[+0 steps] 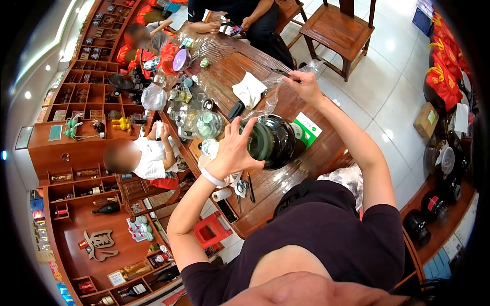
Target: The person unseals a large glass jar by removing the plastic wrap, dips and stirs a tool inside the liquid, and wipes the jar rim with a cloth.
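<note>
A large dark glass jar [279, 141] stands on the wooden table in front of me. My left hand [232, 149], with a white band on its wrist, grips the jar's round greenish top, with thumb and fingers spread round the rim. My right hand [305, 87] is raised beyond the jar, closed on a dark slender tool [285, 75] whose exact kind I cannot make out. Clear plastic film [273, 97] lies near that hand. Beside the jar is a green-and-white card [306, 129]. A white cloth [249, 90] and a black box-shaped object [236, 110] lie past the jar.
Glass jars and cups [206, 124] crowd the table's left side. Scissors [241, 187], a black pen [251, 187] and a white roll [221, 195] lie near me. A child [155, 153] is at the left; another person [240, 23] sits opposite. A wooden chair [341, 33] stands beyond.
</note>
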`<state>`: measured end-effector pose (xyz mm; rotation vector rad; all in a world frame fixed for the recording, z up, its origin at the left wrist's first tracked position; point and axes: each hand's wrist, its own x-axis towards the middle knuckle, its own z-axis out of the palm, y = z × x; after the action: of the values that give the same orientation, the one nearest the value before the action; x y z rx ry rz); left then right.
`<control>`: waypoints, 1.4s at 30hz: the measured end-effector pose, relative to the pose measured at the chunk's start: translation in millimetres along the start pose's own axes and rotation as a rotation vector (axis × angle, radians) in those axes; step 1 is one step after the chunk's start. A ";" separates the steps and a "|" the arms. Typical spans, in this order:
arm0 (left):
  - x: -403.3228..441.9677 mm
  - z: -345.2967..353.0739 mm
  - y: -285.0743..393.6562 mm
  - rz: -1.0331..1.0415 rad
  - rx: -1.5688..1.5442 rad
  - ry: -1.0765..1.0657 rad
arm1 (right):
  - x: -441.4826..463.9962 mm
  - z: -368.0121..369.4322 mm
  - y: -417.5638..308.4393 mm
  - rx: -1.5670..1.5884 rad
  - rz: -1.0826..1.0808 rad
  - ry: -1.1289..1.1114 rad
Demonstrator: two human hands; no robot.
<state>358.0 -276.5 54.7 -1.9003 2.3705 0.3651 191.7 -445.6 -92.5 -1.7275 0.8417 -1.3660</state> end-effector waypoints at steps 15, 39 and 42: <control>2.1 -1.6 1.8 -0.038 -0.057 -0.022 | 4.2 1.0 3.6 0.068 -0.010 -0.015; -24.3 -83.9 -65.8 -0.035 -0.460 0.105 | 26.1 26.0 -44.2 0.118 -0.037 -0.114; -33.6 -65.4 -92.4 -0.154 -0.758 0.038 | 27.2 29.6 -36.3 0.053 0.004 -0.206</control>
<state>460.9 -278.6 112.7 -2.3453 2.2616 1.3779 227.6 -446.3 -52.0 -1.7882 0.6875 -1.1734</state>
